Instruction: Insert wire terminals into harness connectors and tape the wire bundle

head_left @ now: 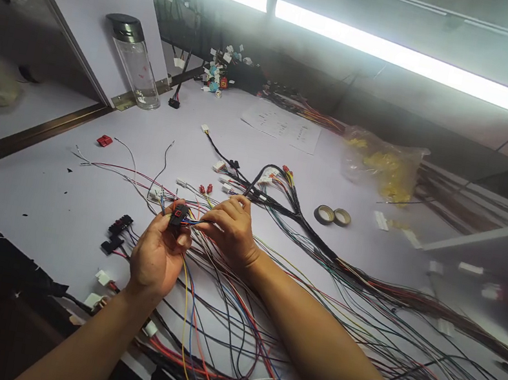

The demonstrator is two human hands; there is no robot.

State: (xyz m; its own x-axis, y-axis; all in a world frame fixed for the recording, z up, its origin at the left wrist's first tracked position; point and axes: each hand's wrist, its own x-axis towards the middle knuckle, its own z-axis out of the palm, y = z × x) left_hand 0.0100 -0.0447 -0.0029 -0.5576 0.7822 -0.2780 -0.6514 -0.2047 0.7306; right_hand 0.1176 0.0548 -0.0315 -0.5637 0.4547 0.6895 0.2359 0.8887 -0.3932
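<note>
My left hand (156, 258) is closed around a black connector (177, 215) that has a small red part on its face. Several coloured wires come out of the connector's right side. My right hand (229, 228) is just right of it, fingers pinched on those wires. Loose wire ends stick up behind my left fingers. Left of my left hand, other black connectors (119, 226) lie on the table. Beyond my hands is a black-wrapped wire harness (299, 214) with white and red plugs at its ends.
Long loose wires (231, 317) spread under my forearms and to the right. Two tape rolls (325, 214), a plastic bag with yellow parts (381, 163), paper sheets (281, 124) and a glass bottle (135, 67) stand or lie farther back. A red connector (104, 141) is at the left.
</note>
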